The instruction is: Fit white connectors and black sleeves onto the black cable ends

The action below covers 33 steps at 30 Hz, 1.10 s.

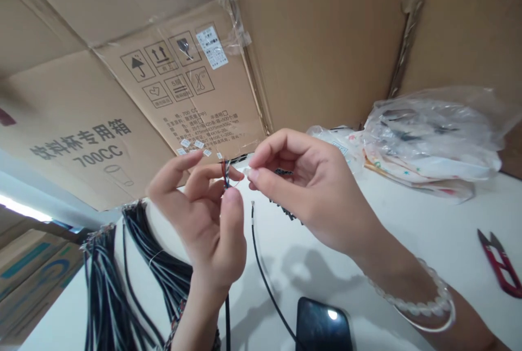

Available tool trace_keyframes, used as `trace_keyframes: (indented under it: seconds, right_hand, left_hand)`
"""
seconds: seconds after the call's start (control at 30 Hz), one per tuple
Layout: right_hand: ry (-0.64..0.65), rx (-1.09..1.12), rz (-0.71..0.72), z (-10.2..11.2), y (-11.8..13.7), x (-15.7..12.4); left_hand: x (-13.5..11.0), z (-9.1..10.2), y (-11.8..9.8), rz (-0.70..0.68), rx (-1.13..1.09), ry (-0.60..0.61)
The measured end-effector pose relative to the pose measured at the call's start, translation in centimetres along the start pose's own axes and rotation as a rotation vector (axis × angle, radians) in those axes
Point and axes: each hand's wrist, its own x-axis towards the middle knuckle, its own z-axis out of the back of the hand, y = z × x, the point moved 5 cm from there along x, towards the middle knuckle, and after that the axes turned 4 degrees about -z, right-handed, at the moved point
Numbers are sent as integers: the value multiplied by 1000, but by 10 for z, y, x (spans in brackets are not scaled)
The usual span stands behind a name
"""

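My left hand (pixel 204 226) pinches the end of a black cable (pixel 227 318) between thumb and fingers. Several thin coloured wires (pixel 227 171) fan upward from that end, dark red, white and blue among them. Close beside it, my right hand (pixel 314 193) has thumb and index finger closed on a small white connector (pixel 246 172). A fine red wire (pixel 236 182) runs from the left hand's bunch toward the connector; whether it sits inside is too small to tell. Below the hands, another black cable (pixel 261 266) with a connector at its tip lies on the white table (pixel 408 242).
Bundles of black cables (pixel 108 291) lie at left. A phone (pixel 322 326) rests at the front, and red-handled thread snips (pixel 501 264) at far right. Small black parts (pixel 287 214) sit behind my right hand. Plastic bags (pixel 432 139) and tall cardboard boxes (pixel 326 41) line the back.
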Motion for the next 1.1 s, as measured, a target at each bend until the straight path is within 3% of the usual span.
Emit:
trace_keyframes:
  seconds: [0.07,0.17,0.33,0.53,0.7,0.93,1.1]
  right_hand:
    - [-7,-6,10,1,0,0]
    - [-18,-31,33,1,1,-1]
    - [-56,-111,76,3,-3,2]
    - [-67,-216,81,7,-11,8]
    - [-104,-366,78,11,-17,12]
    - [-91,-353,84,12,-21,18]
    - [-111,-338,85,12,-20,17]
  left_hand:
    - [-2,-1,2,67,-39,69]
    - [-2,-1,0,-7,6,71]
    - [1,0,1,-112,287,39]
    - [4,-2,5,-96,322,157]
    - [6,-1,14,69,255,256]
    - [6,4,30,358,55,356]
    - [7,5,35,414,5,282]
